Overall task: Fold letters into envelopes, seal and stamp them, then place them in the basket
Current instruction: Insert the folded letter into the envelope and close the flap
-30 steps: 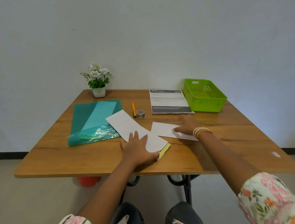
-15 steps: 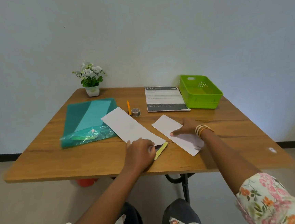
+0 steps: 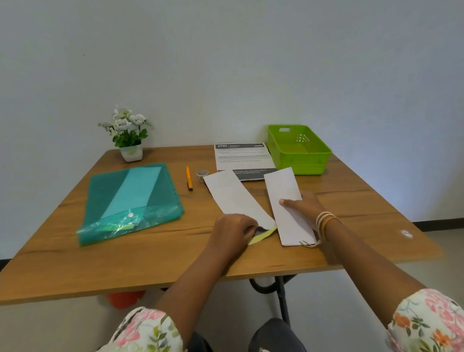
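A single head-worn camera looks forward and down from the near edge of a wooden table, facing the white wall behind its far edge. The whole tabletop fits in frame, with the wearer's forearms and knees close below the lens.

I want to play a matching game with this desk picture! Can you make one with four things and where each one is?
Things:
1. basket
2. flower pot
3. pen
4. folder

Places:
A. far left corner of the table
B. far right part of the table, beside the printed sheet
C. flat on the left part of the table
D. next to the small tape roll

Pairs: 1-B, 2-A, 3-D, 4-C
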Tool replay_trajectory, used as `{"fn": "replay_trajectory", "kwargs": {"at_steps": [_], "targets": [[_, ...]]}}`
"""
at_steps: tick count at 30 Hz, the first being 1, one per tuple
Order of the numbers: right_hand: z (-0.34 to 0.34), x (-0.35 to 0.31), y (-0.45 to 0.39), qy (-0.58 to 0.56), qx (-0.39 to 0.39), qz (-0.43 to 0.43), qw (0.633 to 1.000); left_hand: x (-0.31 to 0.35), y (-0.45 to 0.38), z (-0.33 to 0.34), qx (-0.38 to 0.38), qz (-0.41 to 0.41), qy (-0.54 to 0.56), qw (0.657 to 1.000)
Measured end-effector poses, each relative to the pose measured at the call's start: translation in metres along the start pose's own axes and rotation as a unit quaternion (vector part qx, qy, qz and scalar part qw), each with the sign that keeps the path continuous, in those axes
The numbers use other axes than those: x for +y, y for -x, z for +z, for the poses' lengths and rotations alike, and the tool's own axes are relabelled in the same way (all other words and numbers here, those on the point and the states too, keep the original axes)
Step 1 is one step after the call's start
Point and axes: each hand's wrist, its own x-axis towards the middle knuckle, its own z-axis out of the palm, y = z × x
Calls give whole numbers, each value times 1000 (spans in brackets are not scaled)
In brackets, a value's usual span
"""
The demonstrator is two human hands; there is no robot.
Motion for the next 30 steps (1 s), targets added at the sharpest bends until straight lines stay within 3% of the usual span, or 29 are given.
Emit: {"fn": "replay_trajectory", "kwargs": {"at_steps": [5,8,12,17,21,25,30], "targets": [[-13,-8,11,40,51,-26,998,1,-29,7,2,-43,34,998],[-28,-20,30,-21,-35,5,999,-5,-34,15,16,-69,65,995],[-35,-31,51,75,-201,85,973,-13,-37,19,28,-103,95,990],[-34,-20,53,142,-235,113,955,-13,-39,22,51,-147,124,980],[-31,-20,59,164,-193,131,958,-11,-39,22,57,-172,130,975],[-22,-26,69,48,-237,194,951,-11,-40,21,54,-203,154,965],[-11,-23,66,-160,-304,290,893,-10,-40,21,59,-210,207,954]]}}
